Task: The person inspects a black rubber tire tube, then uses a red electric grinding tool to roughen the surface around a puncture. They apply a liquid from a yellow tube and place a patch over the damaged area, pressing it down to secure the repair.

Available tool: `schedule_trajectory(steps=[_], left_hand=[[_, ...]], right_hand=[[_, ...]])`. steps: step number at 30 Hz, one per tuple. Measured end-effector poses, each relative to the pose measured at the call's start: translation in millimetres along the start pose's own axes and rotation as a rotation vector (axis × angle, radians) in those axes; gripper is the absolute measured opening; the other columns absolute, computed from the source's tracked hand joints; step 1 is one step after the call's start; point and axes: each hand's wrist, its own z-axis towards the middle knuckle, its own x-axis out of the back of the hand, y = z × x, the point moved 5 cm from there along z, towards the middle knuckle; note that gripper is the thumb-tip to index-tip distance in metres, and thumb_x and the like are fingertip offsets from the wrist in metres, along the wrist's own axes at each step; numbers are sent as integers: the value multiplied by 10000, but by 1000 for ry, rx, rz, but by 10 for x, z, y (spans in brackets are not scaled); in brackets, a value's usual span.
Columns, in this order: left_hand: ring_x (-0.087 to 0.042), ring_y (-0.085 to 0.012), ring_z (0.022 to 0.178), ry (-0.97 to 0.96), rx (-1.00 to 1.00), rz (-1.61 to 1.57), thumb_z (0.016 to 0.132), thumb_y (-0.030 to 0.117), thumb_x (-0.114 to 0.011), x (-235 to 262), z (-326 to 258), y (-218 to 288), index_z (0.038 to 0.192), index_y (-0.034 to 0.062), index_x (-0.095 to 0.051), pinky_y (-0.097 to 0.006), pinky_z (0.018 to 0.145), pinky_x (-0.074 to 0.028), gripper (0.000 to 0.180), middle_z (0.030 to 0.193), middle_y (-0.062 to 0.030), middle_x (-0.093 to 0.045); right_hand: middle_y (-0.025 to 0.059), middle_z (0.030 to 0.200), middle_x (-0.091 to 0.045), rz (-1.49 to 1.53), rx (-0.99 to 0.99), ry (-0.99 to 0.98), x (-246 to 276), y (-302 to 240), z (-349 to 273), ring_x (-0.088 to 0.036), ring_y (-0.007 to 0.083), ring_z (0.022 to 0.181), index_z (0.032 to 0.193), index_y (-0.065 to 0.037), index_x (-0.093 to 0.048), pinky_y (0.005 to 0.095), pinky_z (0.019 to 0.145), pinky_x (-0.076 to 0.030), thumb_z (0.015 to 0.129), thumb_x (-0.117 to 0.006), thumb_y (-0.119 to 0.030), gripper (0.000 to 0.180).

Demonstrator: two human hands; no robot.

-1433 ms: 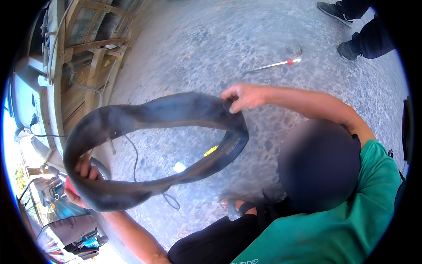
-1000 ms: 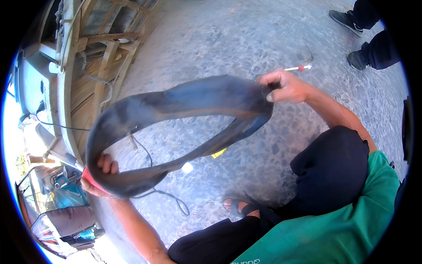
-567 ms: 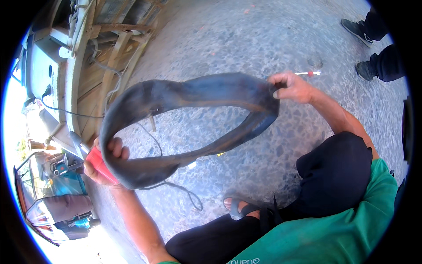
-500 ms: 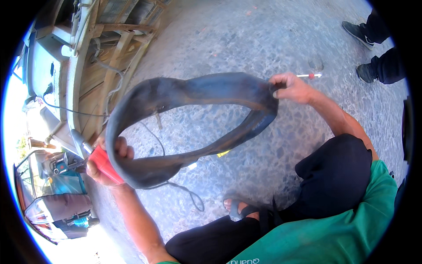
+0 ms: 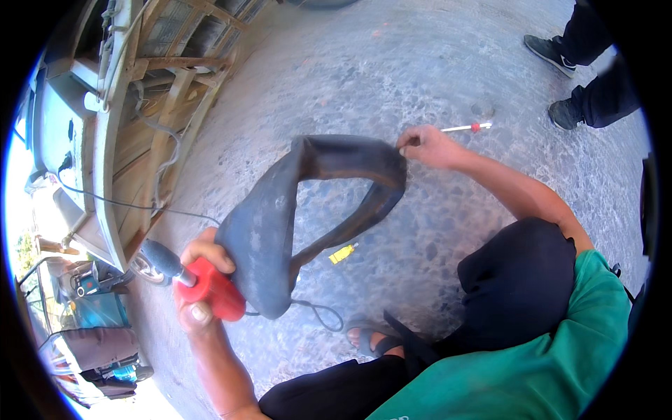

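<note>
A black rubber inner tube (image 5: 259, 217) hangs in a twisted loop between my two hands above the ground. My left hand (image 5: 199, 280) is closed around a red hand-held power tool (image 5: 217, 290) with a metal collar and a grey rounded tip. The tube's left end lies against the fingers of that same hand, and its grip there is partly hidden. At the loop's far right end my right hand (image 5: 425, 148) has its fingertips pinched on the tube's edge.
On the stony ground lie a yellow object (image 5: 341, 254) and a metal rod with a red band (image 5: 467, 128). A cord (image 5: 126, 203) runs in from the left, beside a wooden frame (image 5: 164, 126). Another person's shoes (image 5: 549, 54) are at the upper right.
The tube has twisted and folded into a narrower loop. My right hand has moved left, and my left hand has turned the red tool and brought it slightly right and nearer me.
</note>
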Motion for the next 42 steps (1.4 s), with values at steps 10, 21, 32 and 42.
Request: schedule_trajectory(steps=[10, 21, 32, 42], left_hand=[[-581, -270, 802, -455, -8, 362, 734, 485, -792, -839, -65, -298, 1059, 13, -658, -365, 711, -461, 588, 912, -128, -582], [-592, -360, 910, -566, -42, 467, 711, 198, -838, -1483, -28, -788, 1108, 24, -618, -421, 781, -497, 486, 1016, -175, -541], [-592, -382, 950, -682, 46, 489, 734, 202, -826, -1841, -109, -1152, 1144, 21, -619, -432, 802, -504, 494, 1055, -185, -540], [-601, -398, 1002, -780, 86, 539, 744, 197, -820, -2044, -107, -1367, 1191, 38, -607, -447, 835, -517, 520, 1133, -185, -526]], right_hand=[[195, 1247, -648, 576, 318, -749, -345, -1011, -876, -620, 286, 1160, 1321, 54, -586, 416, 990, -495, 830, -764, -487, 752], [155, 1260, -653, 416, 234, -615, -85, -833, -1046, -619, 242, 1160, 1332, 41, -581, 380, 965, -512, 778, -854, -278, 694], [144, 1164, -690, 521, -37, -383, 75, -480, -1253, -631, 216, 1091, 1260, 51, -615, 348, 968, -501, 827, -814, -276, 578], [112, 1168, -702, 555, -41, -253, -53, -271, -1174, -638, 170, 1082, 1261, 58, -609, 328, 973, -506, 868, -721, -103, 439]])
